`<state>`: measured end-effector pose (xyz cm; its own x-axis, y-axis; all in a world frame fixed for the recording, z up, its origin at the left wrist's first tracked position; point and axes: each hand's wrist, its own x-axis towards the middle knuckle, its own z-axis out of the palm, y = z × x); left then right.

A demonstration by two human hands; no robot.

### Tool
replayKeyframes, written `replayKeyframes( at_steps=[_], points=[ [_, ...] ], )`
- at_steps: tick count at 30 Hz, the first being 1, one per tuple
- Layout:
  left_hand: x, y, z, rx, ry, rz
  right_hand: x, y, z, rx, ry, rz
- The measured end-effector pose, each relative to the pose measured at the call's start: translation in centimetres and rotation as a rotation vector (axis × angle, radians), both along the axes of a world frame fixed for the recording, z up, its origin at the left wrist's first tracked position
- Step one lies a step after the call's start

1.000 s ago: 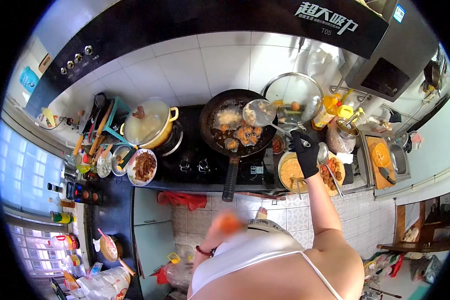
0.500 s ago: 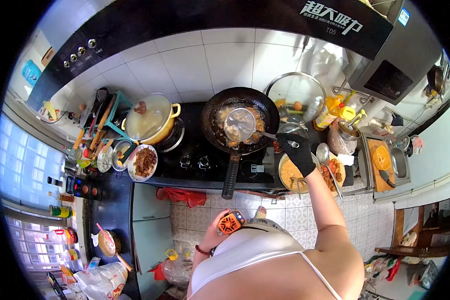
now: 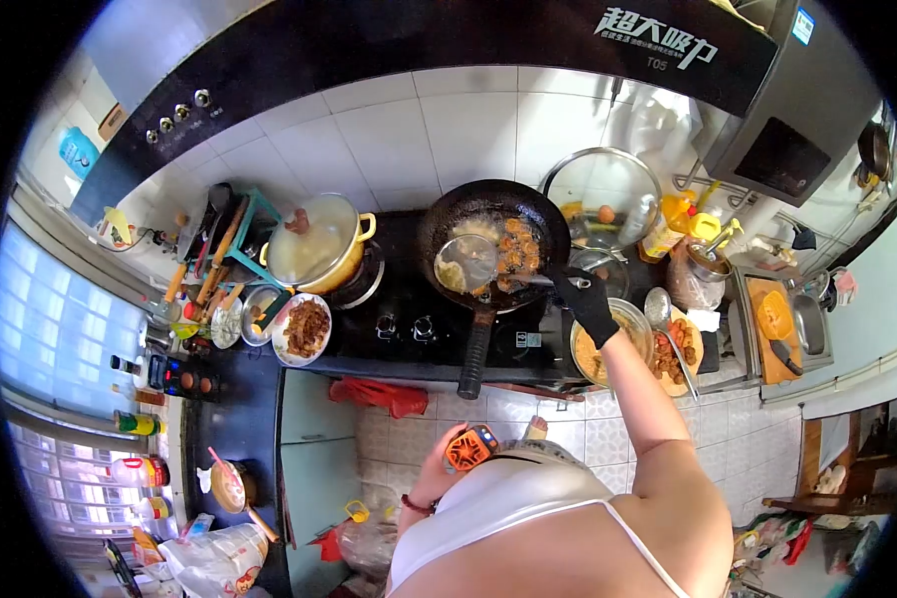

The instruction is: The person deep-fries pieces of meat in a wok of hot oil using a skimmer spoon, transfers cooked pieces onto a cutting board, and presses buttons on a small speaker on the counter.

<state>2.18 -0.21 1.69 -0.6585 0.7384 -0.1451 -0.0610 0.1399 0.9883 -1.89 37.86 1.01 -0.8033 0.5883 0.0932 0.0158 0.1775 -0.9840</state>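
My right hand (image 3: 585, 301), in a black glove, is closed round the handle of a round strainer (image 3: 467, 263). The strainer lies low in the left part of a black wok (image 3: 452, 205), over pale foam. Browned pieces of food (image 3: 518, 249) are in the wok to its right. My left hand (image 3: 437, 474) is low by my body, wrapped round an orange and black device (image 3: 468, 448). Beneath my right wrist stands a bowl of orange-yellow batter (image 3: 585, 354). A plate of red and brown food (image 3: 695, 371) with a spoon (image 3: 668, 324) is beside it.
Left of the wok is a yellow pot with a glass lid (image 3: 319, 239), then a plate of browned meat (image 3: 302, 330). A glass lid (image 3: 600, 189) leans behind on the right, near an oil bottle (image 3: 668, 229). The wok handle (image 3: 475, 359) points toward me.
The strainer has moved left and lower inside the wok, so more of the browned pieces show. The whole view has shifted slightly. My left hand still holds the device.
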Motion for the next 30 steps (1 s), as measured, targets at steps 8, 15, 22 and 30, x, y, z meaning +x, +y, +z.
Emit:
replayKeyframes(
  at_steps=[8, 15, 22, 30],
  points=[
    [-0.8, 0.0, -1.9, 0.018, -0.055, -0.096, 3.0, -2.0, -4.9, 0.226, 0.085, -0.147],
    [-1.3, 0.8, -1.7, 0.041, -0.051, -0.148, 5.4, -3.6, -2.1, 0.298, 0.084, -0.364],
    [-1.6, 1.2, -1.9, 0.069, -0.088, -0.206, 4.4, -1.7, -1.6, 0.112, 0.017, -0.477],
    [-1.7, 1.4, -1.8, 0.075, -0.134, -0.195, 3.4, 0.8, -1.3, 0.306, 0.002, -0.5]
  ],
)
